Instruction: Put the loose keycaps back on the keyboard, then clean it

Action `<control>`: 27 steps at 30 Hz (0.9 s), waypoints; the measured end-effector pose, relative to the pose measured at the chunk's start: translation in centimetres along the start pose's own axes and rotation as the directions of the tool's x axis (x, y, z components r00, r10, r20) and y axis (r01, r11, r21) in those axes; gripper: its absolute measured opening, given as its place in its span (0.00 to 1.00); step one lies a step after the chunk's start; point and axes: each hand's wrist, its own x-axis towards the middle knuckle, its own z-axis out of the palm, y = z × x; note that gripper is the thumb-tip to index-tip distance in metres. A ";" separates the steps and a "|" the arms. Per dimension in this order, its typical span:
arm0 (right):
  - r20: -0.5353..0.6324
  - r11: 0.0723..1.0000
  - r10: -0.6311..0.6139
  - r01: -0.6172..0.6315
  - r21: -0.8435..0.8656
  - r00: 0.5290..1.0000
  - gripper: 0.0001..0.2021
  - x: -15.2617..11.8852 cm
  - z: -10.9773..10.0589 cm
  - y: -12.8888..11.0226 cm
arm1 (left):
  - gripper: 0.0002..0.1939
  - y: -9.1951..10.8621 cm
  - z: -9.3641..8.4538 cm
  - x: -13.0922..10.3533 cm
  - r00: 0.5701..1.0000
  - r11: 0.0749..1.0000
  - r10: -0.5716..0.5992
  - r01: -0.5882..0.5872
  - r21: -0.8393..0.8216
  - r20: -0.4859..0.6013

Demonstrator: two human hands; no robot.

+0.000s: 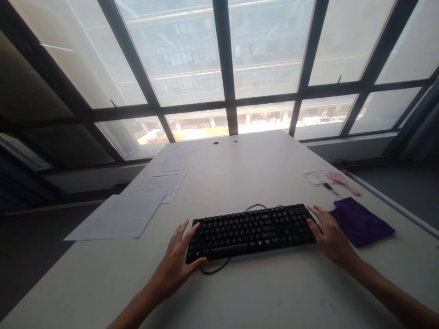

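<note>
A black keyboard [252, 232] lies on the white table, slightly slanted, its right end farther back. My left hand [180, 251] holds its left end, with the thumb at the front corner and the forefinger at the back corner; the other fingers are spread. At the right end, my right hand [331, 235] has its thumb and fingertips against the edge and back corner. A thin black cable [217, 269] loops out in front of the keyboard, and another bit of cable shows behind it.
Printed paper sheets [118, 217] lie along the left side of the table [247, 183]. To the right are a purple cloth [363, 224], a pink hairbrush [343, 182], a small dark-ended item [329, 188] and a clear packet [313, 177]. Large windows stand beyond the table.
</note>
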 end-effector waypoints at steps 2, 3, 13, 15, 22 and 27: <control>0.034 1.000 0.024 -0.024 -0.002 0.999 0.26 -1.2 0.7 0.1 | 0.46 -0.9 1.5 -1.5 0.998 0.998 -0.044 0.046 -0.046 0.041; 0.045 1.000 0.026 -0.026 -0.004 0.999 0.26 -1.5 1.0 0.0 | 0.47 -1.1 2.2 -1.8 0.997 0.996 -0.053 0.057 -0.066 0.061; -0.024 1.000 -0.004 0.004 -0.003 1.000 0.27 6.1 6.1 -0.8 | 0.49 -3.0 4.0 7.1 0.999 0.982 -0.042 0.046 -0.182 0.028; -0.047 1.000 -0.012 0.013 0.005 0.999 0.26 8.0 7.0 -0.8 | 0.49 -3.4 4.1 8.8 0.999 0.983 -0.046 0.049 -0.179 0.022; -0.037 0.999 -0.008 0.010 0.051 0.999 0.27 10.3 8.0 -0.2 | 0.48 -4.1 4.6 10.9 0.999 0.990 -0.037 0.038 -0.136 0.005; -0.016 0.996 0.012 -0.011 0.083 1.000 0.27 10.2 7.7 0.1 | 0.47 -4.3 4.7 10.7 0.999 0.994 -0.032 0.031 -0.103 -0.008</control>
